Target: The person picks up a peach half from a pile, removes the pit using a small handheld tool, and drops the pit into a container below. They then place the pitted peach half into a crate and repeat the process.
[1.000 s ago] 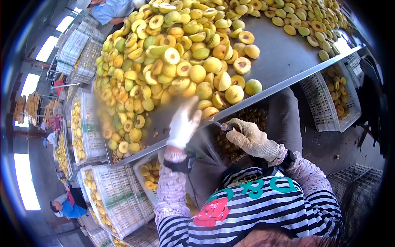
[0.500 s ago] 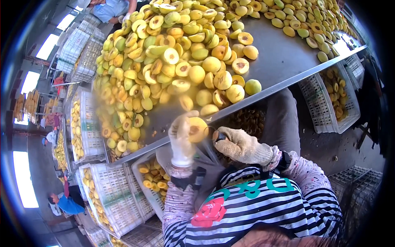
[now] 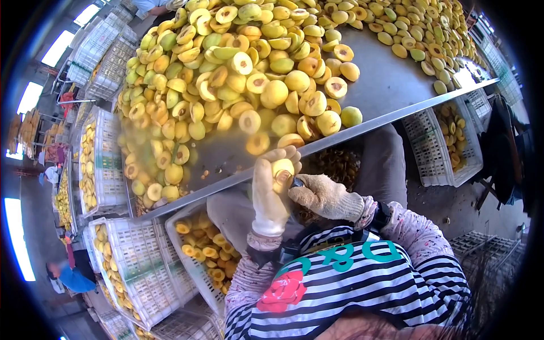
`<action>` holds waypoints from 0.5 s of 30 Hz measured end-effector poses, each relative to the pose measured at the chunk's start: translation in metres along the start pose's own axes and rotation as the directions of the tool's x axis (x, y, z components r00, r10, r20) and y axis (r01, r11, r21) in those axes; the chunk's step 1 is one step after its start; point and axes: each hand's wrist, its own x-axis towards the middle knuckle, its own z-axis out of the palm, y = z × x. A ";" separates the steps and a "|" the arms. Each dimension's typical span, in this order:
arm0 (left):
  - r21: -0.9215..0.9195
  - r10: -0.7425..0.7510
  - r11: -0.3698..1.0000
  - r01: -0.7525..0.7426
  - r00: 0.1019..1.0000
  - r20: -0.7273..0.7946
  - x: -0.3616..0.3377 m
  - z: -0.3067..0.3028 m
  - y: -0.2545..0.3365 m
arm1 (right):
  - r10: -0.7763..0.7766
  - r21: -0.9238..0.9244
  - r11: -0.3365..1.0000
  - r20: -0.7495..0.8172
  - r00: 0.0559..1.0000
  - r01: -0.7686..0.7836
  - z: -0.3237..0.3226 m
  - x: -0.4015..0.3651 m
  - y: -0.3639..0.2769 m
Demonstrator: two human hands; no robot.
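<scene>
My left hand (image 3: 266,195), in a pale work glove, cups a yellow peach half (image 3: 283,168) with its cut face turned up toward me. In a tan knitted glove, my right hand (image 3: 327,198) is closed round a small pitting tool (image 3: 297,182). A dark bit of the tool shows at the fingertips, right at the cut face of the peach; the rest is hidden in the glove. Both hands are over my lap, just in front of the metal table edge (image 3: 391,116). Beyond it lies a large heap of peach halves (image 3: 226,79).
A crate of pitted halves (image 3: 209,249) stands by my left leg. Dark pits and scraps (image 3: 335,167) lie below, between my legs. White crates of peaches (image 3: 150,266) line the left side; another crate (image 3: 447,141) stands at right. A co-worker's sleeve (image 3: 150,5) shows across the table.
The peach half has tilted so its cut face looks up, and my left hand has moved slightly right. My right hand has brought the tool from beside the peach onto it.
</scene>
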 end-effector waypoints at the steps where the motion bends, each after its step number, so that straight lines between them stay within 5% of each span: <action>1: -0.088 -0.124 0.988 0.126 0.992 0.030 0.001 -0.010 -0.005 | 0.004 -0.018 1.000 -0.003 1.000 -0.004 0.000 0.001 0.003; 3: 0.014 -0.127 0.992 0.127 0.981 0.149 -0.004 -0.024 -0.002 | 0.009 0.134 0.991 0.006 1.000 -0.009 0.003 0.002 0.010; 5: -0.093 -0.182 0.975 0.201 0.966 0.185 0.001 -0.045 -0.006 | 0.015 0.364 0.931 0.063 0.998 -0.037 0.006 0.000 0.011; 9: -0.641 -0.225 0.700 0.315 0.949 0.221 0.006 -0.051 -0.006 | 0.074 0.584 0.763 0.346 0.935 -0.277 0.001 -0.004 0.004; 15: -0.481 -0.155 0.873 0.079 0.981 -0.120 0.005 -0.007 -0.009 | 0.227 0.463 0.825 0.254 0.940 -0.324 0.011 -0.004 -0.010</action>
